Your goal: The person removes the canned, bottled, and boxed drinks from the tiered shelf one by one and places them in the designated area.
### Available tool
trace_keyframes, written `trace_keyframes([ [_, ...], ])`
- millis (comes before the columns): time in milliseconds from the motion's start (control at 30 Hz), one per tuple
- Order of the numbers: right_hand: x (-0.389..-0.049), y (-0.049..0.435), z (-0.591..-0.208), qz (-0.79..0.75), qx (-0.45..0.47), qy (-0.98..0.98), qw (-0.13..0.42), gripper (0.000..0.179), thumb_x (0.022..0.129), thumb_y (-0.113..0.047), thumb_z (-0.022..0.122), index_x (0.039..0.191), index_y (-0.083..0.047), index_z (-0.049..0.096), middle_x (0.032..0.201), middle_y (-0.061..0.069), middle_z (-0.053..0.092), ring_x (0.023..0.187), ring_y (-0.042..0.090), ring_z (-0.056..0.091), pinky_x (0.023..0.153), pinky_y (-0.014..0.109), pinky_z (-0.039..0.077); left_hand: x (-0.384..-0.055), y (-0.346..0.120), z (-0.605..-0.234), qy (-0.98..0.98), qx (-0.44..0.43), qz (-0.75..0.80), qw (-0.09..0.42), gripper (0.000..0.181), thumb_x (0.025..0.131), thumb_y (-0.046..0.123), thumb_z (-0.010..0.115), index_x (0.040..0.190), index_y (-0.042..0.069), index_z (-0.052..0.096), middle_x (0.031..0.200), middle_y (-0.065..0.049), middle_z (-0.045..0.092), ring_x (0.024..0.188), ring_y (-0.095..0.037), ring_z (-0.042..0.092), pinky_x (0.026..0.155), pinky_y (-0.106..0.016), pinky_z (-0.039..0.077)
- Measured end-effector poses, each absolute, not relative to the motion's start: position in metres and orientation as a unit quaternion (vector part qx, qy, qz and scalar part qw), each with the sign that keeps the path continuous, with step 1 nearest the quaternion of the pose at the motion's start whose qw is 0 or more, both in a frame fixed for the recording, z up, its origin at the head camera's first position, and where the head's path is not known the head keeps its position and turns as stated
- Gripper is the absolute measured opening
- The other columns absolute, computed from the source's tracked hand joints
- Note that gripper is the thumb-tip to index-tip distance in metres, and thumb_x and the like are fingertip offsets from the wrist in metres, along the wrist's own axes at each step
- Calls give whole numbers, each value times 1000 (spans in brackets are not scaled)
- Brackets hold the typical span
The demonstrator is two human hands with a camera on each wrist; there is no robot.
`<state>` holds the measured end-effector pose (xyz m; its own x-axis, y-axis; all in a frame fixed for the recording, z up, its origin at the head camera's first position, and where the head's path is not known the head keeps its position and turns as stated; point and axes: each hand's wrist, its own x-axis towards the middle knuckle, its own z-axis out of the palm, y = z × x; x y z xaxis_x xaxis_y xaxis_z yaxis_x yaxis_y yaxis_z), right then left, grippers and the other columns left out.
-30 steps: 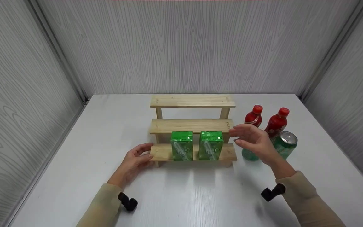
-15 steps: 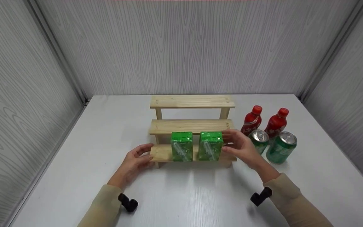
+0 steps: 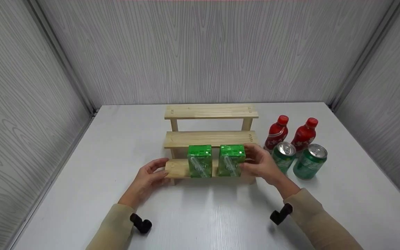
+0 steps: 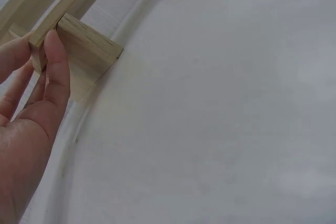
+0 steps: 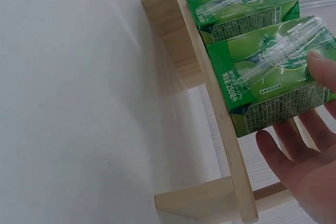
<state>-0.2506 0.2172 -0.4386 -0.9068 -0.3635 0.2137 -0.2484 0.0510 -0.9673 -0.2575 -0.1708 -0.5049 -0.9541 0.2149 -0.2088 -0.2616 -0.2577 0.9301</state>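
My left hand (image 3: 147, 178) grips the left end of the lowest board of a three-tier wooden display rack (image 3: 210, 139). In the left wrist view, thumb and fingers close around that board end (image 4: 44, 38). On the same board stand two green drink cartons, the left carton (image 3: 200, 162) and the right carton (image 3: 230, 160), each with a wrapped straw on its front. My right hand (image 3: 264, 166) holds the right carton at its right side. The right wrist view shows the thumb (image 5: 321, 69) on its front face and the other fingers along its side.
Right of the rack stand two red-capped bottles, the nearer-to-rack bottle (image 3: 277, 133) and the outer bottle (image 3: 305, 133). Two green cans, one (image 3: 284, 156) beside my right wrist and another (image 3: 310, 162) farther right, stand before them. Grey wood-grain panels (image 3: 200, 52) enclose the white table (image 3: 200, 215).
My right hand has moved left from in front of the bottles and cans to the right carton and taken hold of it. The left hand stays on the rack.
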Motion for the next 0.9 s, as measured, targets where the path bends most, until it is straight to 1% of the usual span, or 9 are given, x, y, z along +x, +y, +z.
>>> trace_keyframes([
  [100, -255, 220, -444, -666, -207, 716, 38, 53, 78, 2, 71, 126, -5, 50, 116, 15, 56, 105, 31, 55, 89, 39, 46, -258, -171, -505, 592, -18, 792, 151, 59, 75, 7, 76, 128, 7, 51, 129, -13, 47, 104, -27, 55, 82, -38, 50],
  [167, -255, 220, -443, -667, -210, 714, 34, 53, 77, 1, 72, 125, -4, 52, 115, 16, 57, 103, 32, 56, 88, 41, 47, -258, -170, -505, 592, -17, 791, 152, 58, 76, 7, 76, 128, 7, 51, 130, -12, 47, 104, -27, 55, 82, -38, 50],
  [267, -254, 222, -443, -666, -218, 713, 30, 53, 76, 2, 73, 124, -2, 52, 113, 17, 57, 102, 33, 56, 87, 42, 47, -257, -171, -505, 592, -18, 791, 155, 59, 76, 7, 76, 129, 8, 50, 130, -12, 47, 106, -27, 54, 83, -39, 50],
  [500, -252, 230, -441, -664, -214, 716, 27, 52, 76, 3, 72, 124, -3, 52, 113, 17, 56, 99, 33, 57, 86, 42, 48, -257, -172, -503, 587, -25, 794, 157, 58, 75, 9, 77, 127, 10, 52, 130, -11, 48, 108, -28, 54, 85, -39, 49],
  [700, -249, 240, -438, -652, -213, 728, 23, 52, 77, 0, 73, 124, -5, 53, 114, 16, 56, 101, 33, 55, 84, 41, 48, -258, -171, -503, 584, -12, 795, 163, 58, 77, 8, 75, 129, 9, 50, 132, -11, 46, 109, -28, 53, 87, -40, 48],
  [900, -246, 254, -438, -633, -203, 747, 17, 53, 76, -4, 75, 124, -8, 52, 115, 14, 57, 103, 31, 56, 85, 40, 48, -258, -170, -504, 591, -22, 792, 156, 60, 75, 9, 77, 129, 8, 50, 131, -11, 46, 107, -26, 53, 86, -39, 48],
])
